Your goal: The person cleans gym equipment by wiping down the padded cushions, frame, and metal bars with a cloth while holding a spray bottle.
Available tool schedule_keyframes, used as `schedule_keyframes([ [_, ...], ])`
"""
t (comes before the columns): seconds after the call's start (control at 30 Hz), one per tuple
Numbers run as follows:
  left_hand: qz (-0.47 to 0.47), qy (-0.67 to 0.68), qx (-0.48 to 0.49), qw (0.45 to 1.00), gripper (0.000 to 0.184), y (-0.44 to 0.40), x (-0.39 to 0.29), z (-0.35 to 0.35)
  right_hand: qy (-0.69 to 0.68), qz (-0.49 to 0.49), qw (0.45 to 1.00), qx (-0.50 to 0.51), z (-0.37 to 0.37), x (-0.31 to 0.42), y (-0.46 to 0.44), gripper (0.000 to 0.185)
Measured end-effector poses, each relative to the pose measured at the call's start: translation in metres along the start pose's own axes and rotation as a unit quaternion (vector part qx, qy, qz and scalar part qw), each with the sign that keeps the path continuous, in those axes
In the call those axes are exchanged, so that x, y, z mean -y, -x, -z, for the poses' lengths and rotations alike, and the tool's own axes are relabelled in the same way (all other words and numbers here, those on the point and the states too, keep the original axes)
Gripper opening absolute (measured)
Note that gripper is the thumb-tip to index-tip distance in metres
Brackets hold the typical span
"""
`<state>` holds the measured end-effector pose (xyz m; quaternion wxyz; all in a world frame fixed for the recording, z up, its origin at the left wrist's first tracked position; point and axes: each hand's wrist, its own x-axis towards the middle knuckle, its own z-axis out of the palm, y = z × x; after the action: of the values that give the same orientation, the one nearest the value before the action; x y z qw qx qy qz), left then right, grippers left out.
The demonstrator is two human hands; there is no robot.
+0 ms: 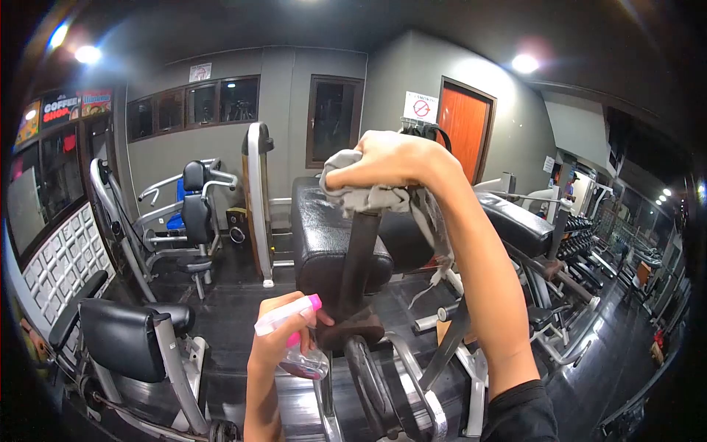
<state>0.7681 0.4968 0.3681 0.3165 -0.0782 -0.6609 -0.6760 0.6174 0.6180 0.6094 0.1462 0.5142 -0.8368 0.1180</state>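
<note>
My right hand point(394, 160) is closed over a grey cloth point(375, 197), pressing it on the top end of a dark upright post point(359, 254) of a gym machine. A ragged strip of the cloth hangs down beside my forearm. Lower down, my left hand point(283, 331) grips a spray bottle point(303, 361) with a clear body and a pink and white spray head. The bottle is held left of the post. Just behind the post is a black padded cushion point(324, 228) of the machine.
A black seat machine point(121, 339) stands at the lower left, another point(197, 221) farther back. A tall silver upright point(258, 199) rises behind the cushion. To the right are a black bench pad point(515, 221) and a dumbbell rack point(585, 247). An orange door point(464, 132) is behind.
</note>
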Motion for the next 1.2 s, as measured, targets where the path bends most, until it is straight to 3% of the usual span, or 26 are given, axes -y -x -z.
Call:
schedule_keyframes([
  [0.03,0.004,0.017,0.006,1.0,0.027,0.001,0.0,0.001,-0.065,-0.038,0.994,0.073,0.002,-0.003,0.001,0.06],
  [0.07,0.007,0.034,0.011,0.999,0.022,0.001,0.001,0.002,-0.078,0.002,0.994,0.08,0.002,-0.008,0.007,0.06],
  [0.17,0.011,0.035,0.02,0.999,0.024,0.004,0.002,0.004,-0.373,0.046,0.927,-0.004,-0.04,-0.043,0.009,0.05],
  [0.23,0.013,0.035,0.02,0.999,0.024,0.006,0.002,0.004,-0.427,0.053,0.895,-0.119,-0.059,-0.04,0.02,0.047],
  [0.3,0.014,0.034,0.02,0.999,0.024,0.008,0.004,0.004,-0.421,0.064,0.857,-0.291,-0.07,-0.023,0.044,0.035],
  [0.37,0.024,0.044,0.016,0.999,0.023,0.008,0.006,0.006,-0.261,0.14,0.854,-0.428,-0.085,-0.029,0.051,0.032],
  [0.57,0.038,0.037,0.011,0.999,0.023,0.006,0.002,0.003,-0.069,0.229,0.868,-0.435,-0.079,-0.026,0.058,0.048],
  [0.63,0.031,0.033,0.01,0.999,0.023,0.005,0.002,0.003,-0.033,0.235,0.872,-0.429,-0.071,-0.018,0.054,0.045],
  [0.7,0.029,0.029,0.008,0.999,0.023,0.005,0.002,0.004,0.022,0.19,0.909,-0.371,-0.06,-0.008,0.054,0.039],
  [0.77,0.019,0.016,0.003,1.0,0.022,0.004,0.002,0.003,0.01,0.148,0.924,-0.353,-0.062,0.001,0.05,0.035],
  [0.83,0.006,0.021,0.005,1.0,0.024,0.005,0.006,0.002,-0.054,0.039,0.908,-0.413,-0.071,0.01,0.048,0.033],
  [0.9,-0.002,-0.01,-0.028,1.0,0.031,0.007,0.004,-0.001,-0.096,0.035,0.895,-0.435,-0.086,0.007,0.052,0.033],
  [1.0,-0.012,-0.015,-0.041,0.999,0.028,0.017,0.002,-0.004,-0.215,0.112,0.828,-0.505,-0.112,-0.003,0.058,0.037],
  [1.2,-0.021,-0.093,-0.057,0.994,0.027,0.046,-0.017,-0.015,-0.227,0.112,0.834,-0.491,-0.131,-0.017,0.079,0.043],
])
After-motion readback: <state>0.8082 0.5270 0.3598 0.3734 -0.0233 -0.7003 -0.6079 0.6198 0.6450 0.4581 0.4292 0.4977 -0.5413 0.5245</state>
